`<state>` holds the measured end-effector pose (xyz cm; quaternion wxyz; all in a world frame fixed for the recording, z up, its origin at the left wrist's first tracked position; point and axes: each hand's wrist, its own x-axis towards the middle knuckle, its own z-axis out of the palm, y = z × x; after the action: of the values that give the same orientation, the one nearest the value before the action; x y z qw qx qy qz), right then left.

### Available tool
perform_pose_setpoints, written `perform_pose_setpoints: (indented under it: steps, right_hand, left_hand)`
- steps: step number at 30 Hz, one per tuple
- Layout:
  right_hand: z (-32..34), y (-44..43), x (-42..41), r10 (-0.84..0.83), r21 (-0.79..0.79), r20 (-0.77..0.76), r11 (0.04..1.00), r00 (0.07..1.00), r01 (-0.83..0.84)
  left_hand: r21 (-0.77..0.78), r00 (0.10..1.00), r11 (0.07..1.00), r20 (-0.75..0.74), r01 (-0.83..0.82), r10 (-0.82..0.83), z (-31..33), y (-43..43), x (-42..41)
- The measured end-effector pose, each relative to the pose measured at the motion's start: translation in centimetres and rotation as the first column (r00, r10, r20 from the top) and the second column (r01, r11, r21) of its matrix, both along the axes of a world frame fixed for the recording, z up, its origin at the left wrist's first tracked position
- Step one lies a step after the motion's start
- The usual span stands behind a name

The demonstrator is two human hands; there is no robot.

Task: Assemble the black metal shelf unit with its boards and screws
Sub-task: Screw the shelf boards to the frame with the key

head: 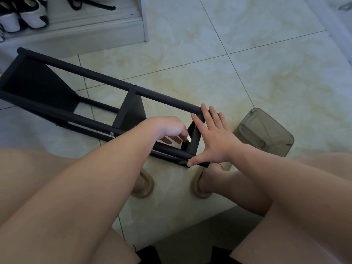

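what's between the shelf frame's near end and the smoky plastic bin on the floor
In the head view, the right hand lies spread over the shelf frame end. Between it and the plastic bin only a strip of bare floor tile shows.

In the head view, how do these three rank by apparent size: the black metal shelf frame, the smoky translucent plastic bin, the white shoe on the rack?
1. Black metal shelf frame, lying on its side: clearly largest.
2. Smoky translucent plastic bin.
3. White shoe on the rack: smallest, but it is farther away and cut off by the frame edge, so this rank is unsure.
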<state>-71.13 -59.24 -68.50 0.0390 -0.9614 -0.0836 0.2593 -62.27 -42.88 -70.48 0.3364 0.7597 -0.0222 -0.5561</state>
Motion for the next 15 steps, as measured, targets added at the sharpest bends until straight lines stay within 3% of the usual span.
perform_pose_setpoints:
  steps: [15]
  right_hand:
    - [-0.42,-0.20,-0.02,0.002,0.000,0.011,1.000,1.000,-0.002]
  left_hand:
    - [0.071,0.961,0.962,0.069,0.262,-0.267,0.83,0.84,0.76]
